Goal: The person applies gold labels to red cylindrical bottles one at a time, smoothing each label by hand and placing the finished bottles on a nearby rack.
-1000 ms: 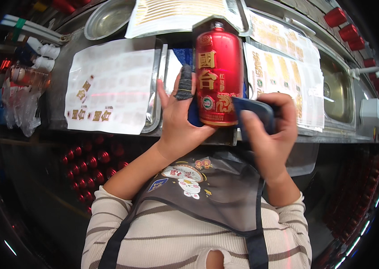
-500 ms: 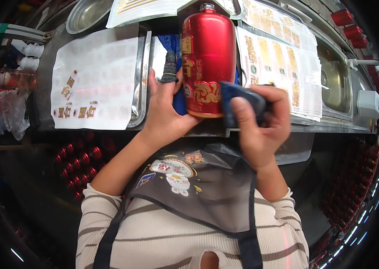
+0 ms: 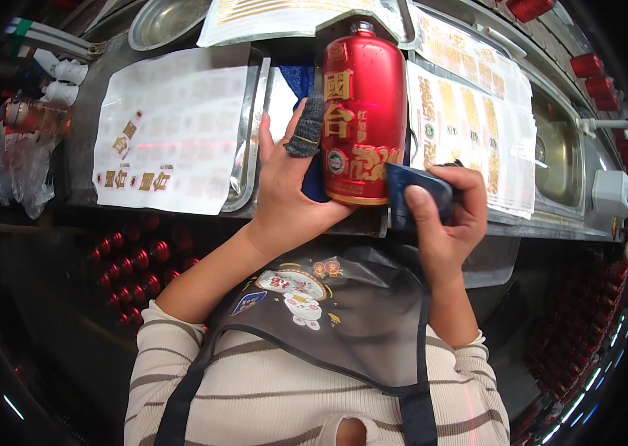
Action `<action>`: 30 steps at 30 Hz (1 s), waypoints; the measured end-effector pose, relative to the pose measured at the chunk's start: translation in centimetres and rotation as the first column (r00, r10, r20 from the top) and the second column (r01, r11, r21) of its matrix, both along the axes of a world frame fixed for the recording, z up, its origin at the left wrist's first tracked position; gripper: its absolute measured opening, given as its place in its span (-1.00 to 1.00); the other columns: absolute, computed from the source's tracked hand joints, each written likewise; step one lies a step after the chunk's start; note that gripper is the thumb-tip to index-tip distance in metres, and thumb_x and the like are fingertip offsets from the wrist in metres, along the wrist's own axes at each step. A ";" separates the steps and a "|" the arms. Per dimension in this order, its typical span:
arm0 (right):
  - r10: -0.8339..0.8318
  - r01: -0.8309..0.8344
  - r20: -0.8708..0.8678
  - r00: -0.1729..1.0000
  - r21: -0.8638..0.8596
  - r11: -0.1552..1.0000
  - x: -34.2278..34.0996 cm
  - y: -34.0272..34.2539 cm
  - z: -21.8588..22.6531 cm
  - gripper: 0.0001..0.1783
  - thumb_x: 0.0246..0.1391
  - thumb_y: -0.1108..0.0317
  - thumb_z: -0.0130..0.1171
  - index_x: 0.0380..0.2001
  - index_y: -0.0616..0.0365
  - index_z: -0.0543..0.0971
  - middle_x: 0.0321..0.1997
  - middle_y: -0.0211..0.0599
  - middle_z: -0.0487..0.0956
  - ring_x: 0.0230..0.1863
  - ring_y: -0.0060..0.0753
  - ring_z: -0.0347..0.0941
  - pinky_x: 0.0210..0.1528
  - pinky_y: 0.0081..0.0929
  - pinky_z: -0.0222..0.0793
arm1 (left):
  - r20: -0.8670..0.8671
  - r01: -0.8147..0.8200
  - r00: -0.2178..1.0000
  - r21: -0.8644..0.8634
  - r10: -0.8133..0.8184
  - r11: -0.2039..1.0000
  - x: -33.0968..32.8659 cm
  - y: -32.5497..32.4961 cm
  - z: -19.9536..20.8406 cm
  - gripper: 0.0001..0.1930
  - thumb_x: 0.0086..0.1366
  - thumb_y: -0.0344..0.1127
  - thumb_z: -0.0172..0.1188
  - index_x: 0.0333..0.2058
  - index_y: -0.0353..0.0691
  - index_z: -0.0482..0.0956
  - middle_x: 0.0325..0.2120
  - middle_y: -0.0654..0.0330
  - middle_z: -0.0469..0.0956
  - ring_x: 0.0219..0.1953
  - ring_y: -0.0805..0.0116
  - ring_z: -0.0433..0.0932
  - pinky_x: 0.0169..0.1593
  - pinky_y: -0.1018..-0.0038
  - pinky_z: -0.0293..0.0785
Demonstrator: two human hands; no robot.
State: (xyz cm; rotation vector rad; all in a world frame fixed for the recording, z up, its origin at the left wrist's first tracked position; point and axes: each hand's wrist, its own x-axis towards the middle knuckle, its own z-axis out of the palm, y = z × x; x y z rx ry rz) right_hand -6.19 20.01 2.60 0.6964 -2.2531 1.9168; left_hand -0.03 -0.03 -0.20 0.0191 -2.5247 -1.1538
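Observation:
A glossy red bottle (image 3: 377,89) with gold lettering and a gold relief band lies with its neck pointing away from me. My left hand (image 3: 288,175) grips its lower left side, thumb along the base; a dark grey knitted finger cover (image 3: 305,126) is on one finger. Between the thumb and bent fingers of my right hand (image 3: 456,212) is a flat dark blue pad (image 3: 412,186). Its edge meets or lies very close to the bottle's lower right side. Beneath the bottle, blue cloth (image 3: 295,78) shows partly.
On the left, a white decal sheet (image 3: 173,126) lies partly over a metal tray (image 3: 243,186). More gold decal sheets (image 3: 470,126) are stacked right, beside a metal sink (image 3: 560,163). A metal bowl (image 3: 169,22) stands far left. Red bottles (image 3: 135,260) stand below the counter.
The bottle has turned, bringing more of its gold lettering to the upper face. My right hand with the pad has shifted slightly down and right; the whole view has also shifted.

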 end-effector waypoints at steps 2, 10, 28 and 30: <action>-0.163 0.165 0.290 0.943 0.016 0.986 -0.7 -0.1 -1.2 -0.73 0.11 0.48 0.35 -0.16 0.23 0.50 -0.23 -0.35 0.54 -0.27 -0.64 0.45 -0.21 -0.69 0.38 | -0.060 -0.006 0.998 -0.085 0.001 0.996 0.3 0.4 0.5 -0.14 -0.11 -0.11 0.58 0.21 -0.22 0.44 0.27 -0.07 0.36 0.36 -0.12 0.25 0.39 -0.25 -0.31; -0.039 0.096 -0.323 0.946 0.164 0.982 0.6 -0.6 -0.7 -0.64 -0.16 0.66 0.42 -0.23 0.13 0.65 -0.30 -0.24 0.58 -0.30 -0.25 0.48 -0.22 -0.47 0.42 | -0.088 -0.009 0.996 -0.352 -0.023 0.936 0.7 -0.1 0.4 -0.48 -0.04 -0.13 0.48 0.00 0.21 0.70 0.34 -0.19 0.24 0.35 -0.29 0.21 0.35 -0.33 -0.22; -0.111 0.119 -0.121 0.987 0.067 0.991 0.5 -0.6 -0.2 -0.69 -0.09 0.68 0.42 -0.23 0.24 0.63 -0.29 -0.32 0.56 -0.27 -0.49 0.47 -0.21 -0.59 0.39 | -0.152 -0.158 0.980 -0.225 0.126 0.961 1.8 1.0 -0.8 -0.67 0.02 -0.26 0.39 -0.16 0.02 0.73 0.37 -0.27 0.15 0.41 -0.28 0.12 0.32 -0.41 -0.27; 0.032 0.081 -0.434 0.900 0.239 0.968 1.1 -1.1 -0.2 -0.55 -0.28 0.69 0.43 -0.22 0.10 0.69 -0.34 -0.32 0.52 -0.31 -0.24 0.46 -0.27 -0.43 0.41 | -0.171 -0.141 0.980 -0.233 0.102 0.962 1.8 1.1 -1.1 -0.61 0.01 -0.26 0.40 -0.10 0.02 0.73 0.36 -0.29 0.14 0.41 -0.25 0.14 0.34 -0.38 -0.27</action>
